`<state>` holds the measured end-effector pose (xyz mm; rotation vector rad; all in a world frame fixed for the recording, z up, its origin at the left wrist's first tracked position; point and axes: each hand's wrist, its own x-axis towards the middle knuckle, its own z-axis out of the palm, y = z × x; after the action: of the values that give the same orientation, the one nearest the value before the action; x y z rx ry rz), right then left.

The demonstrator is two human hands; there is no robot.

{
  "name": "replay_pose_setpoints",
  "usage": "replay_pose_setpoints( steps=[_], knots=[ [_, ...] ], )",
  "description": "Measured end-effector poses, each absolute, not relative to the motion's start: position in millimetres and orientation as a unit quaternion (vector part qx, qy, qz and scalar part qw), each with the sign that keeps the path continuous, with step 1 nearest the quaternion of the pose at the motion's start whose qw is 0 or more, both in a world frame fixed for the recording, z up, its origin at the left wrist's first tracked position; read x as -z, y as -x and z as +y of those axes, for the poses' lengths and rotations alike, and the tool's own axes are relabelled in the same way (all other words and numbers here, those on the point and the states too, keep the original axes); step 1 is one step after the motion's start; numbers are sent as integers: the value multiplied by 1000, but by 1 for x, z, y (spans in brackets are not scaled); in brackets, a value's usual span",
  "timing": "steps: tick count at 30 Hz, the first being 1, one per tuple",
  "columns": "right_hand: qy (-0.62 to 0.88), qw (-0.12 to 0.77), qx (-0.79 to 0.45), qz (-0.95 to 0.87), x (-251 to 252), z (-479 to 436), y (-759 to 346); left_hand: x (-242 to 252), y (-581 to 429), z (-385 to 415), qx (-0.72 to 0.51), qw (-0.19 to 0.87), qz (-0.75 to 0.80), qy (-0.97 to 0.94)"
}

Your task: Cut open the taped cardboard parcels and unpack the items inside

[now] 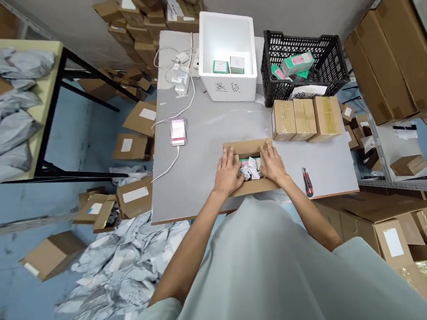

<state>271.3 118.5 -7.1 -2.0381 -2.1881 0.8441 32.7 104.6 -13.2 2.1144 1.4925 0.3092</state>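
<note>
An opened cardboard box sits near the front edge of the table, its long flaps folded out at front and back. Crumpled white paper lies inside, over something with green and pink printing that is mostly covered. My left hand grips the box's left end, fingers pointing away from me and thumb toward the inside. At the opposite end my right hand grips the box in the same way. Right of it lies a red and black utility knife.
A white foam bin and a black plastic crate, both holding green boxes, stand at the table's back. Several taped cartons line the right side. A phone with a cable is at left. Grey mailing bags cover the floor.
</note>
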Motion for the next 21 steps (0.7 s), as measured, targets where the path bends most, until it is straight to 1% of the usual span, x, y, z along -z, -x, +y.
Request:
replay_pose_setpoints(
  steps=[2,5,7,10,13,17,19,21],
  knots=[
    [652,40,-281,-703,6,117,-274,8,-23,105,-127,261,574,-766],
    [649,114,-274,-700,8,107,-294,7,5,100,-150,244,618,-733],
    [659,154,-248,-693,13,98,-316,12,26,93,-151,228,633,-724],
    [695,166,-196,-671,26,84,-346,25,42,82,-116,232,646,-718],
    [718,163,-191,-649,44,71,-357,42,33,72,-113,283,670,-677],
    [703,178,-291,-624,62,57,-342,58,4,62,-179,403,708,-551],
    [701,188,-332,-603,65,54,-331,59,-9,62,-179,426,728,-505],
    [711,182,-337,-589,64,57,-324,57,-18,66,-162,419,749,-487]
  ],
)
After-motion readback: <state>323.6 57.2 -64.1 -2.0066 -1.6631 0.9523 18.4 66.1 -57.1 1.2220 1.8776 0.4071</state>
